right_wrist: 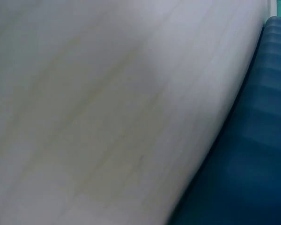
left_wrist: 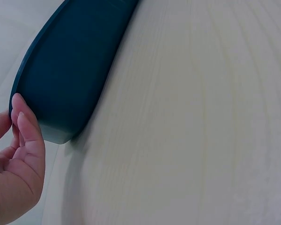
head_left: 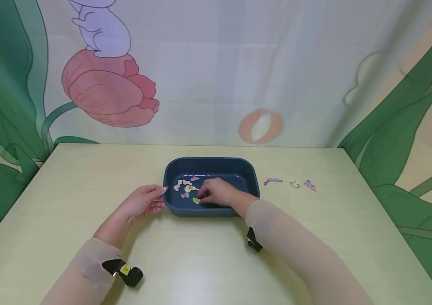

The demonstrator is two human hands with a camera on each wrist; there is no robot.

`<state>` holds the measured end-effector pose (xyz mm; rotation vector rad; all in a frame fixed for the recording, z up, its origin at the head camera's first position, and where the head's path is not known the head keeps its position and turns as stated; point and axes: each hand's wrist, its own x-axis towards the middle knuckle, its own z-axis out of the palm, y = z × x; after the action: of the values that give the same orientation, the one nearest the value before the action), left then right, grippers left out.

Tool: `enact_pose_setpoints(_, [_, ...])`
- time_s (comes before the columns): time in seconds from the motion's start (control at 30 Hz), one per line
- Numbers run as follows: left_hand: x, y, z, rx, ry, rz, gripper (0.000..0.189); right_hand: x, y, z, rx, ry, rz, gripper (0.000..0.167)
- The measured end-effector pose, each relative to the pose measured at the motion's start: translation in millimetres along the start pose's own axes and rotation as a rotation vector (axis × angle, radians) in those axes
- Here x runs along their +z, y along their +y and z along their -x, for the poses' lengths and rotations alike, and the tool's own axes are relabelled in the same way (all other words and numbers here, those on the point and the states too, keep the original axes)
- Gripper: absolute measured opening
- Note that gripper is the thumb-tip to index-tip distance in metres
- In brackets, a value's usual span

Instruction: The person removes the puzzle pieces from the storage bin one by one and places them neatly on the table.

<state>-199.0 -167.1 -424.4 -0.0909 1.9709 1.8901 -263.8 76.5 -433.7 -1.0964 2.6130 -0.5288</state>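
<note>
A dark blue rectangular bin (head_left: 210, 212) stands on the table. My left hand (head_left: 147, 202) pinches its left rim between thumb and fingers; in the left wrist view that hand (left_wrist: 18, 159) grips the edge of the bin (left_wrist: 70, 65). My right hand (head_left: 216, 192) reaches inside, its fingertips pinching the edge of a small yellow-green sticker-like cutout (head_left: 196, 201) low on the bin floor. Close by lie a white wavy cutout (head_left: 182, 184), a pale yellow one (head_left: 190, 189) and small multicoloured ones (head_left: 185, 195). The right wrist view shows only the bin's outer wall (right_wrist: 243, 168), not the fingers.
On the table right of the bin lie a long purple-pink cutout (head_left: 273, 181), a whitish one (head_left: 295, 184) and a purple one (head_left: 309, 185). A printed curtain (head_left: 200, 84) hangs behind the pale wooden table (head_left: 200, 262).
</note>
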Motion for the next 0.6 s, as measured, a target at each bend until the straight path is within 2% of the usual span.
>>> enact_pose_setpoints(0.27, [-2.5, -1.4, -0.5, 0.000, -0.001, 0.015, 0.034, -3.2, -3.8, -1.7, 0.087, 0.031, -0.088, 0.014])
enact_pose_setpoints(0.4, [-3.9, -2.3, 0.4, 0.000, -0.002, 0.028, 0.032, -4.1, -3.9, -2.4, 0.087, 0.057, -0.131, 0.015])
enact_pose_setpoints(0.6, [-4.4, -3.5, -0.1, 0.001, -0.018, 0.035, 0.035, -9.3, 0.9, 5.7, 0.082, 0.212, -0.229, 0.014])
